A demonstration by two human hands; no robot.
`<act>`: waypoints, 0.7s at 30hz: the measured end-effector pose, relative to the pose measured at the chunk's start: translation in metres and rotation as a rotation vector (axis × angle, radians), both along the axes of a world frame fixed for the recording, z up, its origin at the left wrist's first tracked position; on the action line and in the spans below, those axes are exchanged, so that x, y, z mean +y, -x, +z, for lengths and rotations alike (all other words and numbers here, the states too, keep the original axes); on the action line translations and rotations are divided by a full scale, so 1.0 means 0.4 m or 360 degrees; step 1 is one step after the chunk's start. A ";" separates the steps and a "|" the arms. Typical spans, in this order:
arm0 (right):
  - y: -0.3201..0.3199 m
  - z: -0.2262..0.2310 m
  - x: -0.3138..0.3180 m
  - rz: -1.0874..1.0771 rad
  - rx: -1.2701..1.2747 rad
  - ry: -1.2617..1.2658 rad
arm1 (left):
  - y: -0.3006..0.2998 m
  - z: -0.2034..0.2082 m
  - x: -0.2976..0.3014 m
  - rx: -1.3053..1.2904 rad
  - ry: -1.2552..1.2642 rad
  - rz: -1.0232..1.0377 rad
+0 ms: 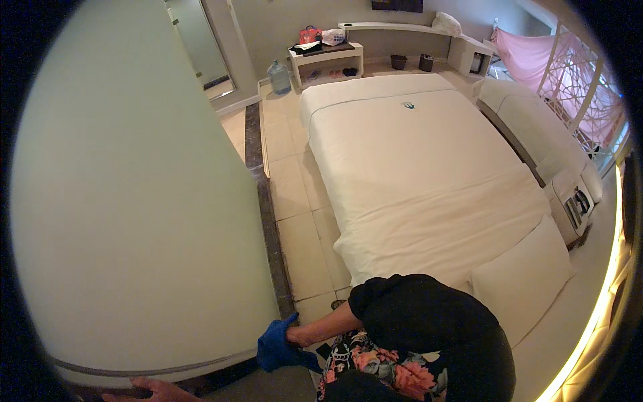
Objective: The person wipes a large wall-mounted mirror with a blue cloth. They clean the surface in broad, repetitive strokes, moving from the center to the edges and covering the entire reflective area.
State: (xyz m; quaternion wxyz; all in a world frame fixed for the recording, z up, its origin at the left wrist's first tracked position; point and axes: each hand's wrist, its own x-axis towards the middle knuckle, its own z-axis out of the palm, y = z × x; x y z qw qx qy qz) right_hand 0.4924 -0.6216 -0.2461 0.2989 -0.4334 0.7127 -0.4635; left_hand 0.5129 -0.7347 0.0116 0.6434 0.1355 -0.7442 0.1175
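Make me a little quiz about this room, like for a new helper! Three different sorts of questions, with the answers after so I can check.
1. True or false: blue fabric covers most of the person's right hand.
2. The water bottle stands: A, on top of the white bench; B, beside it; C, underneath it.
3. Fill the gap: the hanging cloth at the upper right is ____.

Key: 1 true; 2 B; 3 pink.
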 end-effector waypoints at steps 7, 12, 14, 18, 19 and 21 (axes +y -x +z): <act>0.107 -0.019 0.075 -0.0845 -0.0579 0.0392 | 0.011 -0.006 -0.031 -0.0022 0.0080 0.0010; 0.253 -0.009 0.145 -0.1125 -0.1161 0.0777 | 0.043 -0.020 -0.044 0.0047 0.0226 0.0023; 0.294 0.004 0.168 -0.1042 -0.1300 0.0865 | 0.096 -0.023 -0.099 0.0404 0.0445 -0.0223; 0.402 0.007 0.226 -0.0880 -0.1474 0.0906 | 0.150 -0.072 -0.099 0.0295 0.0372 -0.0048; 0.423 0.009 0.230 -0.0835 -0.1520 0.0906 | 0.161 -0.077 -0.107 0.0282 0.0376 -0.0022; 0.489 0.020 0.245 -0.0813 -0.1575 0.0943 | 0.176 -0.091 -0.126 0.0286 0.0382 0.0029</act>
